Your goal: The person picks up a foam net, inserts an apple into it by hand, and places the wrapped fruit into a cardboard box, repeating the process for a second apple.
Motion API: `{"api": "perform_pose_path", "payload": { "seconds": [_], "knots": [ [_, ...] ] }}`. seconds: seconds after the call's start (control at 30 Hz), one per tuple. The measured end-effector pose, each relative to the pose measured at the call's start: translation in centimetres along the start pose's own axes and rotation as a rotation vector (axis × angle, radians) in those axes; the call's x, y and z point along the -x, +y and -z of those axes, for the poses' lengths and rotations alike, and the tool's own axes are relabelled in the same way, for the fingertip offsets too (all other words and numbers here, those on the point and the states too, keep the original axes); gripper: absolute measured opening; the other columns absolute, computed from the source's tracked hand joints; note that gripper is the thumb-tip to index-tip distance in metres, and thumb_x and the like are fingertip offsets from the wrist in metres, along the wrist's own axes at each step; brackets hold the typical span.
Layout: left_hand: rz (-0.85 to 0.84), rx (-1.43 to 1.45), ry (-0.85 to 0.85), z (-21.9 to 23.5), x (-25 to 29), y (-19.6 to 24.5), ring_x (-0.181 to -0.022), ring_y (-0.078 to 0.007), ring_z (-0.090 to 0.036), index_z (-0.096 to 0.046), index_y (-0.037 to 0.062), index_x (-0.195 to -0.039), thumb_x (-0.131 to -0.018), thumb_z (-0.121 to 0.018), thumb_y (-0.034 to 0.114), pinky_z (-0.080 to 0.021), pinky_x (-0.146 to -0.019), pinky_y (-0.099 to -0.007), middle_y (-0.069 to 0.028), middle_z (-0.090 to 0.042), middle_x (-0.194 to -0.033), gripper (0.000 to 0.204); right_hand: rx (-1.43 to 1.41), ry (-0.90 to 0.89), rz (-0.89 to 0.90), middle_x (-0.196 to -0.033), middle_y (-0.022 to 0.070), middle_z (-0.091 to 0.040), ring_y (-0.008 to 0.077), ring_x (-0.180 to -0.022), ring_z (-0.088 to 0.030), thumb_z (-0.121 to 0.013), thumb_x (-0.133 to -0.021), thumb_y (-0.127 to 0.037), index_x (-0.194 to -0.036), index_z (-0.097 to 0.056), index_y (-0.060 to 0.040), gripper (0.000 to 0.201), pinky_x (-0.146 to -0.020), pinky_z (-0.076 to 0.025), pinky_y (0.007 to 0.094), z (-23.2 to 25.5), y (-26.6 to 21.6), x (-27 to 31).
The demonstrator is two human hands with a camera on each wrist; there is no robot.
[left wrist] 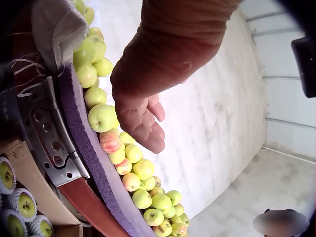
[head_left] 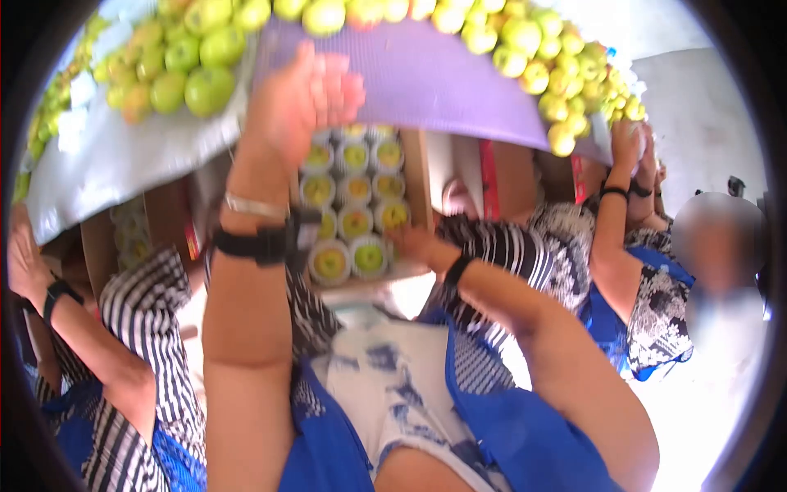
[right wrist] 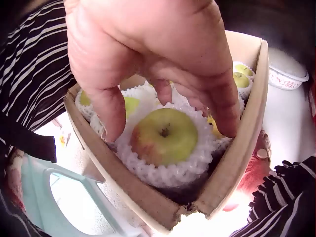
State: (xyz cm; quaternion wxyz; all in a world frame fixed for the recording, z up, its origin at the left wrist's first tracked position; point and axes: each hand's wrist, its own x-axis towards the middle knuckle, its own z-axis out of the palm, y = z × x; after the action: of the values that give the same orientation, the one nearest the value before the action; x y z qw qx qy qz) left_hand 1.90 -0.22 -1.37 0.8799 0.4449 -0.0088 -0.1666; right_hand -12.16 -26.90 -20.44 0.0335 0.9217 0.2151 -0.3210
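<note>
My left hand point(head_left: 299, 107) is raised over the purple padded edge point(head_left: 418, 74) of the sorting surface, fingers loosely extended, nothing in them. Beside it in the left wrist view, green and blushed apples point(left wrist: 102, 117) line that edge. Down at the cardboard box point(right wrist: 237, 163), my right hand point(right wrist: 158, 54) spans an apple point(right wrist: 165, 138) in a white foam net point(right wrist: 158, 175). Its thumb is at one side of the net and its fingers at the other, near the box corner. More netted apples point(head_left: 355, 190) fill the box in rows.
Piles of loose apples point(head_left: 205, 49) cover the surface's far side. People in striped sleeves work on both sides, one with a hand point(head_left: 627, 148) at the apples on the right. Another box point(head_left: 123, 230) stands at left. A pale green plastic stool point(right wrist: 69, 192) is below the box.
</note>
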Motion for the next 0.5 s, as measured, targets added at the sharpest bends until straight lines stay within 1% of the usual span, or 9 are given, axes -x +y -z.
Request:
{"api": "perform_pose_path", "payload": {
  "seconds": [0.07, 0.13, 0.23, 0.27, 0.33, 0.43, 0.5],
  "knots": [
    [0.014, -0.018, 0.043, -0.4, 0.3, 0.1, -0.09, -0.0253, -0.062, -0.051, -0.0015, -0.11, -0.095, -0.034, 0.044, -0.049, -0.079, -0.0369, -0.0158, -0.063, -0.099, 0.051, -0.012, -0.074, -0.014, -0.112, 0.0202, -0.054, 0.0355, -0.095, -0.059, -0.067, -0.071, -0.026, -0.121, -0.05, -0.0106, 0.055, -0.083, -0.047, 0.0413, 4.7, -1.6, 1.6],
    [0.016, 0.008, 0.048, -0.6, 0.3, -0.2, -0.087, -0.0259, -0.062, -0.051, -0.0013, -0.108, -0.095, -0.035, 0.044, -0.049, -0.078, -0.0368, -0.0157, -0.063, -0.095, 0.05, 0.013, -0.097, -0.006, -0.107, 0.0205, -0.056, 0.0356, -0.095, -0.059, -0.069, -0.071, -0.031, -0.117, -0.053, -0.0087, 0.053, -0.082, -0.048, 0.0414, 9.6, -2.7, 3.3],
    [0.018, 0.033, 0.082, -0.9, 0.4, -0.6, -0.085, -0.0261, -0.062, -0.052, -0.0009, -0.104, -0.095, -0.036, 0.044, -0.049, -0.076, -0.0367, -0.0156, -0.063, -0.093, 0.049, -0.186, 0.048, 0.184, -0.101, 0.0205, -0.059, 0.0343, -0.095, -0.059, -0.07, -0.072, -0.033, -0.113, -0.056, -0.0058, 0.051, -0.081, -0.047, 0.0413, 11.6, -0.3, 2.7],
    [0.012, 0.037, 0.097, -1.1, 0.3, -0.5, -0.084, -0.026, -0.062, -0.053, -0.0007, -0.103, -0.095, -0.037, 0.044, -0.049, -0.075, -0.0366, -0.0156, -0.063, -0.093, 0.048, -0.207, 0.047, 0.172, -0.1, 0.0202, -0.06, 0.0342, -0.095, -0.058, -0.07, -0.072, -0.033, -0.111, -0.056, -0.0051, 0.05, -0.08, -0.047, 0.0417, 13.0, 0.0, 2.7],
    [0.006, 0.046, 0.137, -1.5, 0.3, -0.5, -0.083, -0.026, -0.062, -0.053, -0.0003, -0.101, -0.095, -0.037, 0.043, -0.049, -0.074, -0.0365, -0.0155, -0.063, -0.092, 0.046, -0.25, 0.044, 0.154, -0.097, 0.0195, -0.062, 0.034, -0.095, -0.058, -0.07, -0.073, -0.031, -0.108, -0.057, -0.0038, 0.046, -0.08, -0.046, 0.0424, 19.3, -1.0, 4.0],
    [-0.003, 0.074, 0.195, -2.0, 0.4, -0.8, -0.082, -0.0263, -0.062, -0.054, 0.0, -0.099, -0.095, -0.038, 0.04, -0.049, -0.074, -0.0364, -0.0151, -0.062, -0.091, 0.043, -0.342, 0.228, 0.284, -0.097, 0.0182, -0.063, 0.0349, -0.094, -0.058, -0.068, -0.075, -0.03, -0.104, -0.059, -0.0032, 0.041, -0.079, -0.046, 0.0427, 25.1, 0.3, 4.1],
    [-0.009, 0.099, 0.22, -2.1, 0.3, -0.9, -0.081, -0.0266, -0.062, -0.054, 0.0001, -0.098, -0.095, -0.038, 0.039, -0.049, -0.074, -0.0364, -0.0148, -0.062, -0.09, 0.042, -0.285, 0.294, 0.292, -0.098, 0.0186, -0.062, 0.0354, -0.094, -0.058, -0.066, -0.077, -0.03, -0.103, -0.059, -0.0034, 0.038, -0.08, -0.046, 0.0421, 29.4, 0.9, 4.0]
  ]
}}
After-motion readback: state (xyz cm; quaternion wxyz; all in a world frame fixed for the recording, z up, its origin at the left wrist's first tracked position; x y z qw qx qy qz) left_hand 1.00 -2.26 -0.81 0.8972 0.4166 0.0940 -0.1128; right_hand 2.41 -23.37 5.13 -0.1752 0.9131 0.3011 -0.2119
